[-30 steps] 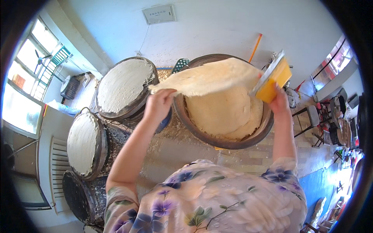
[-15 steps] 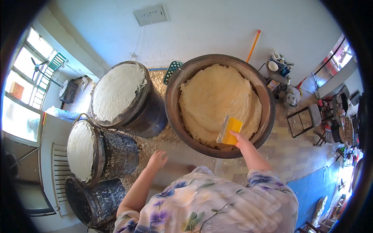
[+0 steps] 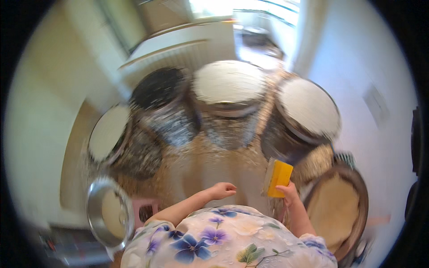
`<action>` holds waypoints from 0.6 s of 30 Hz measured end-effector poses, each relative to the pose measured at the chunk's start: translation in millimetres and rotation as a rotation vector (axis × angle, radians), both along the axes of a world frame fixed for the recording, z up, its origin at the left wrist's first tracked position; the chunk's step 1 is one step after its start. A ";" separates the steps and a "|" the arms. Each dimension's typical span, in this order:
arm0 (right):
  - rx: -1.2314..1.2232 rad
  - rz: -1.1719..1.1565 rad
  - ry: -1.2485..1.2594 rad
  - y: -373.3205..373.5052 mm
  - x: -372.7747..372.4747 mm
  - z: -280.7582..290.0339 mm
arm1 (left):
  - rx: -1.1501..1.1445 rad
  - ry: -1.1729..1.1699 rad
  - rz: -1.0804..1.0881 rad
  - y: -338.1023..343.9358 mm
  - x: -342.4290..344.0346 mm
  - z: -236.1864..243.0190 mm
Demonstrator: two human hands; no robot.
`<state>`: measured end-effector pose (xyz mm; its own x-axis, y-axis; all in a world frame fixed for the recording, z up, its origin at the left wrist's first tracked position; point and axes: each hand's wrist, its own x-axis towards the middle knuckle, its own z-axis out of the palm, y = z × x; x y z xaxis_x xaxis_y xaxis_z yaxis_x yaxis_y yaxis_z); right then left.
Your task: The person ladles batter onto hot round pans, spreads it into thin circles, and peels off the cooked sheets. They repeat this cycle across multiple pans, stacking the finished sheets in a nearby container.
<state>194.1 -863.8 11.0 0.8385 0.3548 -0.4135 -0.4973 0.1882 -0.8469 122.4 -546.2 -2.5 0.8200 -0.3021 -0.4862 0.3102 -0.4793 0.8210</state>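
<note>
My right hand (image 3: 290, 193) is closed on a yellow scraper (image 3: 282, 175), whose pale, dough-smeared edge faces left. Beside that hand, on its right, stands a big round vat (image 3: 364, 201) holding a broad mass of tan dough (image 3: 335, 210). My left hand (image 3: 223, 190) hangs in front of my body with its fingers loosely curled together and nothing visible in them. It touches nothing that I can see.
An arc of dark drums stands ahead: two topped with whitish dough (image 3: 230, 82) (image 3: 308, 107), a dark-topped one (image 3: 158, 89), and another pale-topped drum (image 3: 108, 134). At lower left sit a metal basin (image 3: 92, 210) and a pink stool (image 3: 149, 205). The picture is motion-blurred.
My view has swung left toward the drums, so the big vat now lies at the right. The scraper, still in my right hand, has come away from over the dough.
</note>
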 end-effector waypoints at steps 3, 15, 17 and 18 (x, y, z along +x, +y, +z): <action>-0.220 0.371 -0.157 137.0 7.3 4.7 | -0.102 -0.072 0.165 63.4 -38.4 9.3; -0.110 1.250 -1.336 547.1 -153.9 52.8 | -0.665 -0.221 1.500 288.4 -230.1 20.3; -0.084 1.323 -1.232 580.4 -168.4 60.3 | -0.490 -0.133 1.613 309.0 -282.3 24.9; -0.078 1.358 -1.242 598.4 -172.8 63.0 | -0.503 -0.251 1.725 312.4 -304.5 26.5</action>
